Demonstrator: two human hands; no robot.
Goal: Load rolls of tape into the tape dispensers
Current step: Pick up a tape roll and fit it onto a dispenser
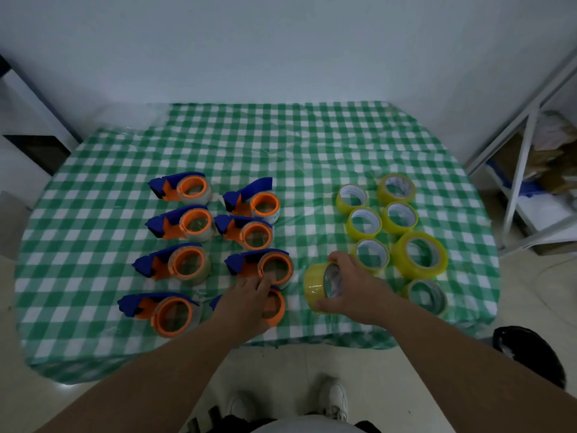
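A big table with a green checked cloth [281, 145] filled the middle of the frame. On its left half sat eight blue and orange tape dispensers [181, 221] in two rows, most with a clear roll already in. On the right half lay seven yellow tape rolls [420, 254].

The left hand [246, 304] lay over the lower dispenser [274, 307] near the middle; I could not tell if it held it. The right hand [352, 289] gripped a yellow roll [315, 285], tipped on edge, just beside that dispenser.

It looked like the loading step. Next, the roll's hole must line up with the orange ring and slide on.
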